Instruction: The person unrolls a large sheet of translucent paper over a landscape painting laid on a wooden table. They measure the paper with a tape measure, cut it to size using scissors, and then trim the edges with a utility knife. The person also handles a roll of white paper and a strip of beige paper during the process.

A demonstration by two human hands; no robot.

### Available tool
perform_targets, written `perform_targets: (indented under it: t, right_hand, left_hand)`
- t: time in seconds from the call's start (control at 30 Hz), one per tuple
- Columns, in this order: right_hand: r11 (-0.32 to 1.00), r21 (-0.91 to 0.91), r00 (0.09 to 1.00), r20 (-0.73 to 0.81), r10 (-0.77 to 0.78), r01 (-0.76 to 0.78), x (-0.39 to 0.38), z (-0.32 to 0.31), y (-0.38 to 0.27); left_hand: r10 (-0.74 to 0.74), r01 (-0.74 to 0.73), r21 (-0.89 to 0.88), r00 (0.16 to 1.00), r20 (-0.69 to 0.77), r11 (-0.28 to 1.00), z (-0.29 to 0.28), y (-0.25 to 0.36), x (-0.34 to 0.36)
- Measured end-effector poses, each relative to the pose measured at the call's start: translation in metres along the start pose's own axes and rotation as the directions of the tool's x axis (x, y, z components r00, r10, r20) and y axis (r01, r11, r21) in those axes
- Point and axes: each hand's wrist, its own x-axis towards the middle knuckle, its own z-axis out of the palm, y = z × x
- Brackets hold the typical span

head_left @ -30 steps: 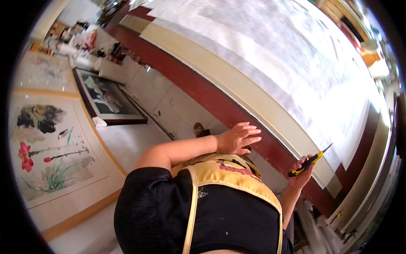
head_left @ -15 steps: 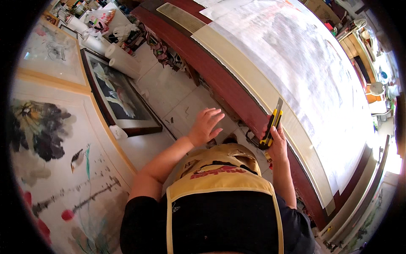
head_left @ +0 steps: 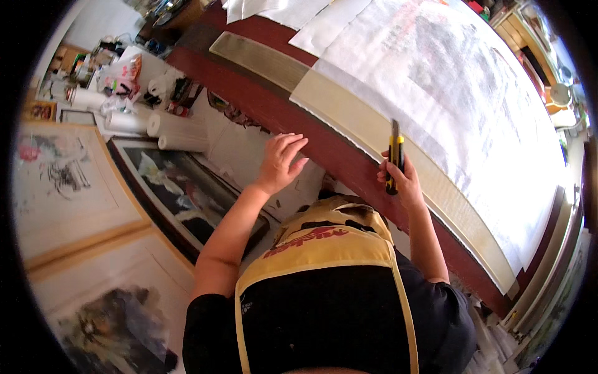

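My right hand (head_left: 406, 182) is closed around a black-and-yellow utility knife (head_left: 397, 153). Its blade is extended and points away from me, above the table's near edge. Beside it lies a long cream-coloured strip (head_left: 398, 138), running along the near border of a large white sheet with a grey ink painting (head_left: 461, 81). My left hand (head_left: 280, 165) holds nothing. Its fingers are stretched and slightly apart, over or close to the near edge of the dark red table (head_left: 324, 138); whether it touches the edge I cannot tell.
A long flat ribbed strip (head_left: 265, 57) lies farther left on the table. Framed paintings (head_left: 81, 187) lean at my left, beside a dark-framed picture (head_left: 187, 193). White paper rolls (head_left: 180, 129) and plastic bags (head_left: 124, 78) sit behind them. Long boards (head_left: 554, 268) stand at the right.
My body has turned and come nearer the table. My left hand has moved up and left to the table's edge. The knife, still in my right hand, now points more upright.
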Motion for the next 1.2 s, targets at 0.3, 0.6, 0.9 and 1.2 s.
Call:
perform_targets:
  t: [0.3,0.6,0.9,1.2]
  right_hand:
    - [0.546,-0.830,0.850,-0.367,-0.379,-0.115,0.085,0.052,-0.002]
    - [0.625,-0.635,0.581,-0.743,-0.333,-0.454,0.134,0.136,0.029]
    - [0.725,-0.471,0.244,-0.882,-0.404,-0.502,0.154,0.164,0.053]
    - [0.700,-0.487,0.260,-0.873,-0.414,-0.522,0.154,0.169,0.056]
  left_hand:
    - [0.251,-0.263,0.076,0.959,0.135,0.962,-0.047,-0.134,0.122]
    - [0.551,-0.600,-0.074,0.670,0.498,0.796,-0.008,-0.253,0.218]
    - [0.715,-0.654,-0.314,0.540,0.444,0.689,0.005,-0.260,0.239]
    - [0.733,-0.640,-0.368,0.522,0.436,0.675,0.001,-0.264,0.247]
